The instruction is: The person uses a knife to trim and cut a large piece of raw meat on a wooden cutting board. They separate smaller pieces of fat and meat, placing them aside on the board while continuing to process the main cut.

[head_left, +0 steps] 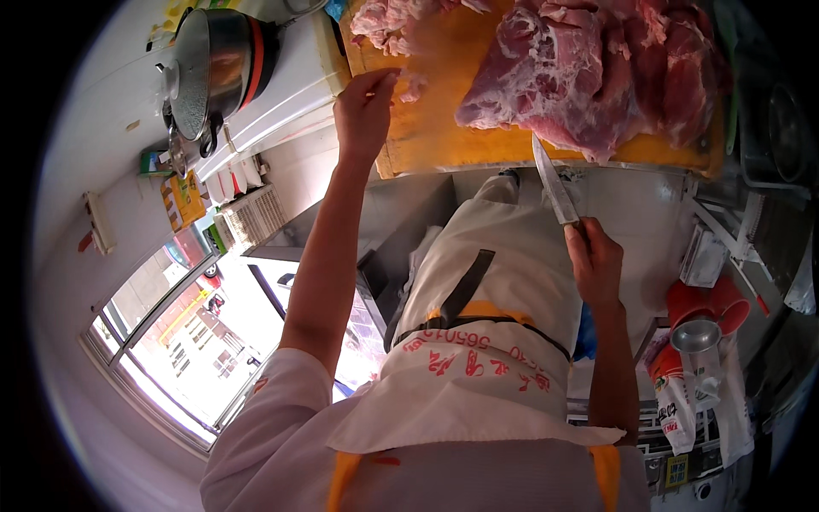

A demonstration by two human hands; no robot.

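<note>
My left hand (365,111) is over the left part of an orange-brown cutting board (435,81), its fingers pinched together. A small pink scrap of meat (414,87) is at the fingertips, partly blurred. Just beyond lies a heap of pale, fatty meat pieces (388,27). Large slabs of raw red meat (563,81) cover the right part of the board, their near side reaching its front edge. My right hand (595,260) grips a knife (554,183) by the handle. The blade points away from me, its tip touching or just under the meat's near edge.
A lidded pot (209,77) stands on a white surface at the left. Below it are a yellow box (182,200) and a bright window (171,333). At the right are red containers (691,303), a clear cup (701,341) and plastic bags (676,414). My white apron (486,256) hangs before the board.
</note>
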